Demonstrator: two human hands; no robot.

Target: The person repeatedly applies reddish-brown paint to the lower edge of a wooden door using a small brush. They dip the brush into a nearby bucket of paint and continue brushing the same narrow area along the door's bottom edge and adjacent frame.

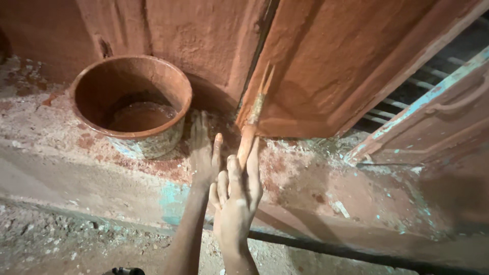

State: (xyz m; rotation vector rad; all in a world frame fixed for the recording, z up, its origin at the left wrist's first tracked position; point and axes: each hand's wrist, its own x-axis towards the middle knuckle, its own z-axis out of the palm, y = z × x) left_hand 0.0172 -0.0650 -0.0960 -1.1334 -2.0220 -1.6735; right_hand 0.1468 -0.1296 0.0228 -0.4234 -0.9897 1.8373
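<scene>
Evidently mid-stroke, head view: right hand (pixel 237 203) clamped on brush (pixel 253 119), bristles against lower door panel (pixel 326 66). Left hand (pixel 204 153) flat, fingers spread on splattered step (pixel 316 188) beside paint bucket (pixel 133 104). Probably calling for a steady drag along the panel edge.

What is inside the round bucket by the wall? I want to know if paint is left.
Inside the bucket a shallow pool of reddish-brown paint covers the bottom. The walls are coated the same colour. Its depth cannot be judged, and the near rim hides part of the bottom.

door (pixel 331 61) top beyond frame edge
</scene>
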